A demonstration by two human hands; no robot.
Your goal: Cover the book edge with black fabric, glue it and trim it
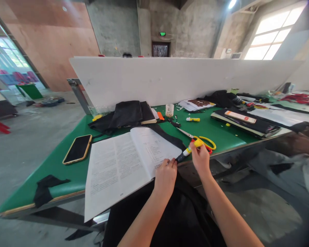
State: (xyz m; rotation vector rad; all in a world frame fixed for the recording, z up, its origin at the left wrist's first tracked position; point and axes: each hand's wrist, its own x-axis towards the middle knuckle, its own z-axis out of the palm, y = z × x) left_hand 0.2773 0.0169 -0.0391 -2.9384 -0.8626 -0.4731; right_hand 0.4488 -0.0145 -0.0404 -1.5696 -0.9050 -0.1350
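Note:
An open book with printed pages lies on the green table, overhanging its near edge. My left hand is closed on the book's right page corner, where black cloth lies under the page. My right hand grips a glue stick with a yellow and white body, its dark tip pointing at the page corner beside my left fingers. Yellow-handled scissors lie just behind my right hand.
A phone in a yellow case lies left of the book. Folded black fabric, a small jar, a second glue stick and dark covered books sit farther back. A white partition stands behind. Another person's arm shows at right.

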